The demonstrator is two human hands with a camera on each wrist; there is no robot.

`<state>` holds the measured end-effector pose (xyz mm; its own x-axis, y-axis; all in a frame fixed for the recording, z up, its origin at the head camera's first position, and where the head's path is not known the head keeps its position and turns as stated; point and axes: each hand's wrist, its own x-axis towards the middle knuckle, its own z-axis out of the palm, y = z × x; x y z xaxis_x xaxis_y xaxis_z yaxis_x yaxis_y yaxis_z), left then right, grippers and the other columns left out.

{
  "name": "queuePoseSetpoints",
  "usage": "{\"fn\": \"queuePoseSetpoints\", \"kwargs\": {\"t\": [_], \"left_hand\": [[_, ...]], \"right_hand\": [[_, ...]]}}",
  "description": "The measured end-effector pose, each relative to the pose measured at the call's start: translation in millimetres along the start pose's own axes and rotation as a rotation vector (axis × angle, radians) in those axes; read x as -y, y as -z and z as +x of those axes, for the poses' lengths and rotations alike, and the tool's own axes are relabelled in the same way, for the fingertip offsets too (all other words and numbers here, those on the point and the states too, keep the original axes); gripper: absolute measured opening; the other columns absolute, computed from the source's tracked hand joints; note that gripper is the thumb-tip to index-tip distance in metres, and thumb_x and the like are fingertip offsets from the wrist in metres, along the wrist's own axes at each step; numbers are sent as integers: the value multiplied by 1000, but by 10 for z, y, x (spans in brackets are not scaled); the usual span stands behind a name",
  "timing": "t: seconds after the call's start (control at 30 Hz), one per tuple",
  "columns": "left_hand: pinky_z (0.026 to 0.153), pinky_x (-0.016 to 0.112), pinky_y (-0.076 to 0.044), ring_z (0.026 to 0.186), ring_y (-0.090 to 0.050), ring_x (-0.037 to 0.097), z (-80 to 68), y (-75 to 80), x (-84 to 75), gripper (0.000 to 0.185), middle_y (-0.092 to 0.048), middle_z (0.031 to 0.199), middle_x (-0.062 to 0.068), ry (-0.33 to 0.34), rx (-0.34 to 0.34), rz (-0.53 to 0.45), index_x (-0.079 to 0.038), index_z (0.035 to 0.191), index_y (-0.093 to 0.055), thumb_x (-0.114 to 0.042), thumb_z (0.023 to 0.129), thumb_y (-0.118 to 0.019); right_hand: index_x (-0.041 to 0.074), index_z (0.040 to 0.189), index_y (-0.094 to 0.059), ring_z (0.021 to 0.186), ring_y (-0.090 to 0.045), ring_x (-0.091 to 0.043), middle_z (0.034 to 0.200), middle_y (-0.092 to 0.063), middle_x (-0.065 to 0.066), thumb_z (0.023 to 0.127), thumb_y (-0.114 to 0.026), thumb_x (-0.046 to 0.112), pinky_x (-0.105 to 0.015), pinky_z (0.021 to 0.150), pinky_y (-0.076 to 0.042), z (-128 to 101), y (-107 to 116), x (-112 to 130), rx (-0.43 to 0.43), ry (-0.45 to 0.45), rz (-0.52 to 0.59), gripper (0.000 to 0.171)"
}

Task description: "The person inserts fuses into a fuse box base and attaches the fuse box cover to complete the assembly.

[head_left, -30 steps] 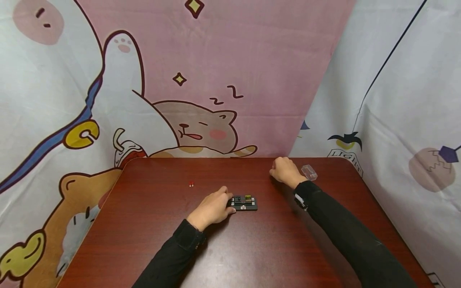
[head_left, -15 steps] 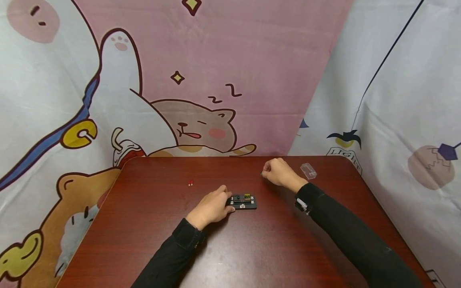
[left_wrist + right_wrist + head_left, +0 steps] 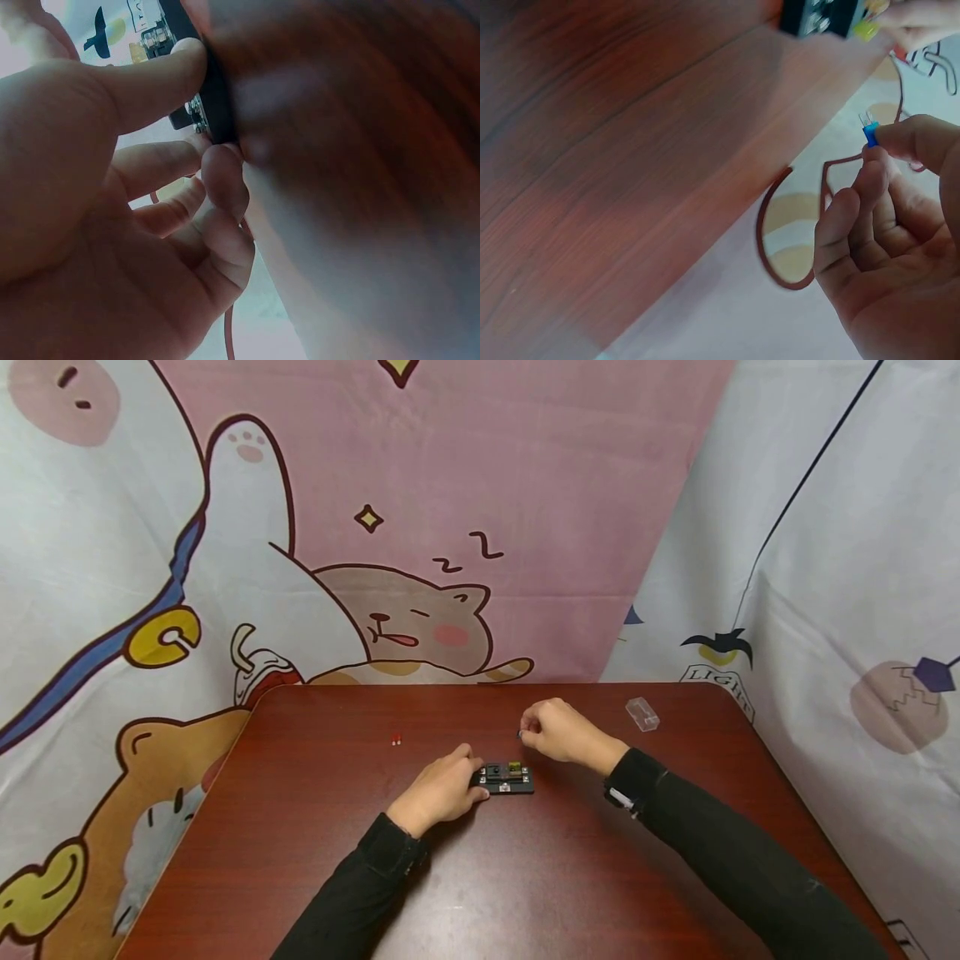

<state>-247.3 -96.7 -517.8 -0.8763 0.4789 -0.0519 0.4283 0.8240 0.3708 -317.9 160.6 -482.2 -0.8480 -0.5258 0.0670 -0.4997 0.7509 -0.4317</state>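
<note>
A small black circuit module (image 3: 506, 778) with silver screw terminals and a yellow block on top lies on the table. My left hand (image 3: 442, 786) grips its left end; in the left wrist view the thumb lies on the near edge of the black base, with fingers at the other side. Up and to the right of the module, my right hand (image 3: 562, 732) pinches a small blue component (image 3: 871, 134) with two thin metal pins between thumb and forefinger. In the right wrist view the pins point up and away from the fingertips.
Small red-and-white pieces (image 3: 397, 740) lie on the table left of the module. A clear plastic box (image 3: 642, 714) stands near the back right edge. The brown wooden table (image 3: 525, 877) backs onto a cartoon-printed cloth (image 3: 570, 527).
My right hand has moved left from near the clear box toward the module, and the blue component now shows at its fingertips. The left hand keeps its grip on the module.
</note>
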Motion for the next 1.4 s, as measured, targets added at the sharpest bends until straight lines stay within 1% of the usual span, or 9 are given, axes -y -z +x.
{"fn": "queuePoseSetpoints", "kwargs": {"t": [0.13, 0.33, 0.57, 0.8, 0.97, 1.13, 1.4], "left_hand": [[82, 42, -57, 86, -61, 18, 5, -4, 16, 48, -61, 116, 6, -12, -12, 12, -9, 139, -73, -35, 100, -84], [83, 44, -58, 88, -64, 21, 13, -5, 38, 45, -61, 115, 6, -32, -21, 40, -9, 135, -74, -35, 100, -85], [82, 44, -58, 87, -64, 21, 17, -11, 41, 44, -61, 115, 6, -28, -19, 32, -10, 134, -75, -36, 100, -85], [83, 45, -59, 88, -64, 21, 17, -15, 31, 44, -61, 117, 7, -15, -9, 36, -10, 134, -76, -36, 101, -84], [81, 44, -58, 87, -63, 20, 12, -18, 30, 44, -61, 116, 6, -13, -10, 24, -10, 135, -76, -35, 100, -84], [79, 44, -58, 85, -62, 19, 6, -20, 33, 43, -60, 115, 7, -27, -14, 25, -9, 133, -77, -36, 100, -84], [79, 44, -57, 85, -61, 19, 5, -11, 25, 43, -60, 114, 6, -27, -14, 17, -9, 133, -77, -36, 100, -84]], "right_hand": [[17, 95, -78, 71, -56, -7, 85, -68, 6, 102, -75, 17, -26, 66, -48, -5, -40, 130, 8, 78, -17, 8], [18, 98, -79, 71, -56, -4, 91, -69, 6, 104, -75, 18, -23, 65, -48, -11, -107, 269, 23, 141, -55, 7], [18, 100, -80, 75, -57, -5, 95, -70, 6, 104, -76, 21, -25, 69, -50, -25, -189, 355, 42, 175, -120, 7], [16, 97, -81, 77, -59, -5, 91, -69, 6, 102, -77, 20, -25, 70, -51, -13, -255, 405, 39, 209, -164, 7], [16, 97, -81, 78, -60, -5, 91, -69, 6, 102, -77, 19, -26, 71, -52, -8, -298, 416, 46, 226, -177, 7], [15, 99, -81, 78, -61, -6, 92, -69, 5, 102, -77, 20, -27, 72, -54, -14, -337, 418, 61, 228, -187, 6], [16, 100, -81, 77, -59, -6, 92, -69, 4, 103, -78, 21, -25, 70, -53, 8, -358, 411, 49, 220, -188, 7]]}}
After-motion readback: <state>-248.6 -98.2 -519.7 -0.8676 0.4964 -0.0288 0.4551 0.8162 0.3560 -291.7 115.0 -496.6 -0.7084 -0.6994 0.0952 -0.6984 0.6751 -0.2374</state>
